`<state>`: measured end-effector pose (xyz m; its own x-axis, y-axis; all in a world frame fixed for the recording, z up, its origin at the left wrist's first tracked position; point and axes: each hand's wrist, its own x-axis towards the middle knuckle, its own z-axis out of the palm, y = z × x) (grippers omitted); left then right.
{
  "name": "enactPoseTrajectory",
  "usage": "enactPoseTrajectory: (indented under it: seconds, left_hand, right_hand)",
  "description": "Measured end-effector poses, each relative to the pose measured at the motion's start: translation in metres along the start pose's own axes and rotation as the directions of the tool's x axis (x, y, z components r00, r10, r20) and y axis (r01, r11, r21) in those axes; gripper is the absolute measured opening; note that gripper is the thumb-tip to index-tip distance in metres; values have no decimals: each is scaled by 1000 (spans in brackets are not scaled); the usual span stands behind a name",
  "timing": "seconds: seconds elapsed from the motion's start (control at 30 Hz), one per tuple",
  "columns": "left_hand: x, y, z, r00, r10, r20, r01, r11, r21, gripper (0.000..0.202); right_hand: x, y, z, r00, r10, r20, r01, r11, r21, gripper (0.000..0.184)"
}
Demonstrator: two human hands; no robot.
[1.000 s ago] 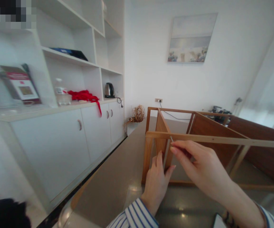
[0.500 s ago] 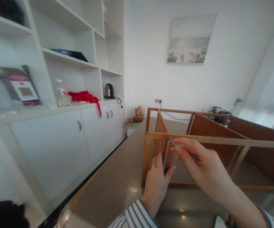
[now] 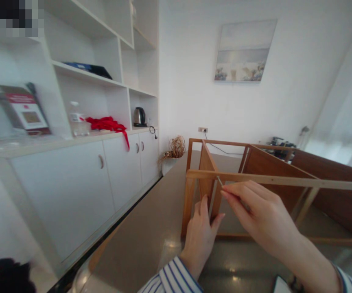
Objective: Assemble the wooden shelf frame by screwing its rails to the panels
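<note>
A wooden shelf unit (image 3: 273, 179) lies on its side on the table. My left hand (image 3: 200, 236) is closed round the lower part of its end shelf panel (image 3: 206, 171), fingers on the far side and thumb on the near side. My right hand (image 3: 255, 207) pinches a thin metal rod (image 3: 220, 181) between thumb and fingertips. The rod slants up, its far end touching the near top rail where the panel meets it. Whether it is a screw or a hex key, I cannot tell, as my fingers hide its other end.
The grey table (image 3: 145, 228) carries a phone (image 3: 281, 285) at the bottom edge. A white cabinet (image 3: 66, 195) runs along the left, holding a kettle (image 3: 139, 116), a plastic bottle (image 3: 78, 120) and red cloth (image 3: 108, 124). A dried plant (image 3: 177, 147) stands behind the table.
My right hand's fingers have shifted slightly on the metal rod and turned, the fingertips now drawn together. My left hand and the shelf unit stay in place.
</note>
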<state>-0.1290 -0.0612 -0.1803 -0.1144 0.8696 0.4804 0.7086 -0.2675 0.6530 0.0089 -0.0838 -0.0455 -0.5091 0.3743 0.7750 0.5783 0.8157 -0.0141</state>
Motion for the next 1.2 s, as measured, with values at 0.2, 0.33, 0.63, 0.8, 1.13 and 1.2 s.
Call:
enactPoseTrajectory:
  seconds: [0.2, 0.33, 0.63, 0.8, 1.13, 1.2]
  left_hand:
    - [0, 2, -3, 1000, -8, 19, 8, 1000, -14, 59]
    - [1, 2, -4, 999, -29, 35, 29, 999, -12, 59]
    - [1, 4, -4, 999, -37, 38, 39, 998, -48, 58]
    - [0, 2, -2, 1000, -15, 21, 16, 998, -53, 57]
    - [1, 2, -3, 999, -22, 25, 23, 999, -35, 58]
    - [1, 2, -2, 999, -28, 23, 28, 999, -24, 58]
  right_hand:
    - [-1, -5, 5, 998, 49, 30, -47, 996, -76, 18]
    - [-3, -4, 8, 990, 116, 78, -116, 993, -6, 21]
    - [-1, -6, 8, 951, 260, 167, -288, 941, 176, 19]
    - [-2, -6, 4, 939, 232, 253, -297, 919, 259, 26]
    - [-3, -1, 3, 937, 243, 251, -304, 922, 241, 26]
    - [-2, 1, 4, 944, 247, 217, -290, 936, 199, 23]
